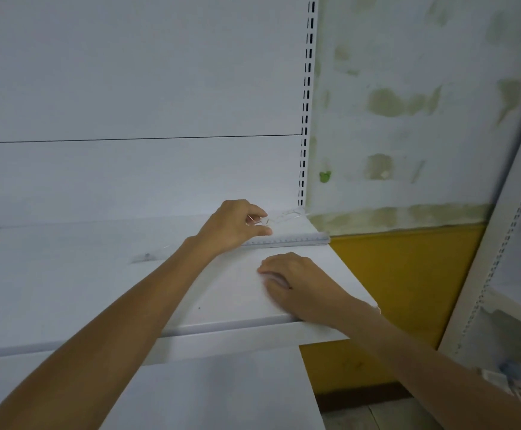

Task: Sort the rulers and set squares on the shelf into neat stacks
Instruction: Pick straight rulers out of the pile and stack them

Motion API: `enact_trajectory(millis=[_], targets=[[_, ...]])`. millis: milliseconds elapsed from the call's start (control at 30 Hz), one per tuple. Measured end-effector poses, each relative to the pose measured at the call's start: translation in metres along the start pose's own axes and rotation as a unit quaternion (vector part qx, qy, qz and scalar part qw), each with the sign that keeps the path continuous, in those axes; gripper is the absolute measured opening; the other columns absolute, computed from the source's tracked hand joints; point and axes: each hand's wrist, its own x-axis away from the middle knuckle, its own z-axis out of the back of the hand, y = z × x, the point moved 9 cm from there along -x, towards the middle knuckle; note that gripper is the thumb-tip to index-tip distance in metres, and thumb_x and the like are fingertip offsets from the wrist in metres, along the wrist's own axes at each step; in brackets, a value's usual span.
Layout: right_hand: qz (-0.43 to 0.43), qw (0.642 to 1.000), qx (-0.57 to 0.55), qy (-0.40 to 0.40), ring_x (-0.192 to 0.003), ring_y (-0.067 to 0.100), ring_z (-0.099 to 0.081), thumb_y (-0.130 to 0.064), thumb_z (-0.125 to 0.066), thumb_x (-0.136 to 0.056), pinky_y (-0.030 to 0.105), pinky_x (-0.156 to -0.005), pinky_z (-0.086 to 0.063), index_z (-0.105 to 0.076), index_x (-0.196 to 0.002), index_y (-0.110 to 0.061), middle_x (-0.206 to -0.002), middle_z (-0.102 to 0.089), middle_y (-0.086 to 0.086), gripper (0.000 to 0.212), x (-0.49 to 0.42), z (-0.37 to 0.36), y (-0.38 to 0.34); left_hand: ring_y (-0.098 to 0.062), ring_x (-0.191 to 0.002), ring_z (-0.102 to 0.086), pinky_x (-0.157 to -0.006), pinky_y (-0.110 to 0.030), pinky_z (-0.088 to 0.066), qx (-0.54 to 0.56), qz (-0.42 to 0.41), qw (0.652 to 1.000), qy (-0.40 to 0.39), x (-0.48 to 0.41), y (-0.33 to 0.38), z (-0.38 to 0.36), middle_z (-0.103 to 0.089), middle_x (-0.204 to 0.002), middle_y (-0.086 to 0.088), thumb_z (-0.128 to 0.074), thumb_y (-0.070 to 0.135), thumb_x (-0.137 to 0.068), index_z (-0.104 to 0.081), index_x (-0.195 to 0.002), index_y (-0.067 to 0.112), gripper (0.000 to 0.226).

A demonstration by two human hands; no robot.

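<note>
Fingers of my left hand (237, 223) are pinching clear rulers (287, 240) on the shelf (98, 274); my right hand (296, 283) is lying flat, holding nothing.

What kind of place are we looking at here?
Probably a shop or stockroom: a white metal shelf with a slotted upright rail, like retail racking, and a stack of clear plastic rulers by the left hand.

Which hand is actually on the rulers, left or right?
The left hand, pinching at the clear ruler stack by the shelf's back right corner. The right hand lies flat on bare shelf, nearer the front edge.
</note>
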Motion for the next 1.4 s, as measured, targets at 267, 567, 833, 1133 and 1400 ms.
enact_trajectory(millis=[267, 567, 833, 1133, 1400], targets=[[-0.022, 0.999, -0.031, 0.002, -0.118, 0.015, -0.045, -0.026, -0.045, -0.094, 0.026, -0.101, -0.032, -0.056, -0.123, -0.017, -0.13, -0.055, -0.002, 0.033, -0.004, -0.003, 0.009, -0.009, -0.097, -0.054, -0.089, -0.031, -0.044, -0.036, 0.009, 0.998, -0.054, -0.008, -0.018, -0.03, -0.061, -0.106, 0.007, -0.071, 0.04, -0.077, -0.065, -0.111, 0.024, 0.038], [-0.027, 0.999, -0.041, 0.006, -0.117, 0.016, -0.048, -0.028, -0.046, -0.093, 0.027, -0.1, -0.035, -0.057, -0.122, -0.019, -0.128, -0.057, 0.0, 0.033, -0.005, -0.005, 0.012, -0.009, -0.097, -0.054, -0.086, -0.027, -0.04, -0.014, 0.007, 0.999, -0.044, -0.011, -0.027, -0.042, -0.061, -0.106, 0.008, -0.069, 0.043, -0.077, -0.065, -0.109, 0.03, 0.035], [-0.037, 0.998, -0.048, -0.001, -0.115, 0.013, -0.049, -0.026, -0.049, -0.092, 0.02, -0.096, -0.032, -0.06, -0.119, -0.019, -0.125, -0.058, -0.002, 0.03, -0.005, -0.002, 0.012, -0.015, -0.11, -0.05, -0.094, -0.033, -0.039, -0.073, 0.004, 0.996, -0.05, -0.006, -0.021, -0.037, -0.057, -0.116, 0.003, -0.058, 0.05, -0.083, -0.056, -0.122, 0.026, 0.046], [-0.017, 1.0, -0.022, 0.009, -0.111, 0.015, -0.052, -0.019, -0.052, -0.092, 0.019, -0.095, -0.037, -0.056, -0.123, -0.015, -0.125, -0.058, 0.004, 0.032, -0.047, 0.008, -0.033, -0.008, -0.092, -0.058, -0.085, -0.027, -0.045, -0.072, 0.03, 0.997, 0.019, 0.074, -0.078, 0.088, -0.064, -0.1, 0.007, -0.06, 0.03, -0.087, -0.068, -0.101, 0.021, 0.019], [0.117, 0.988, -0.099, 0.018, -0.106, 0.017, -0.054, -0.02, -0.053, -0.09, 0.035, -0.097, -0.043, -0.055, -0.124, -0.018, -0.122, -0.058, 0.003, 0.034, -0.141, -0.062, -0.249, -0.003, -0.086, -0.06, -0.076, -0.02, -0.041, -0.108, 0.144, 0.979, 0.094, 0.225, -0.197, 0.239, -0.064, -0.096, 0.01, -0.062, 0.027, -0.086, -0.067, -0.103, 0.023, 0.018]])
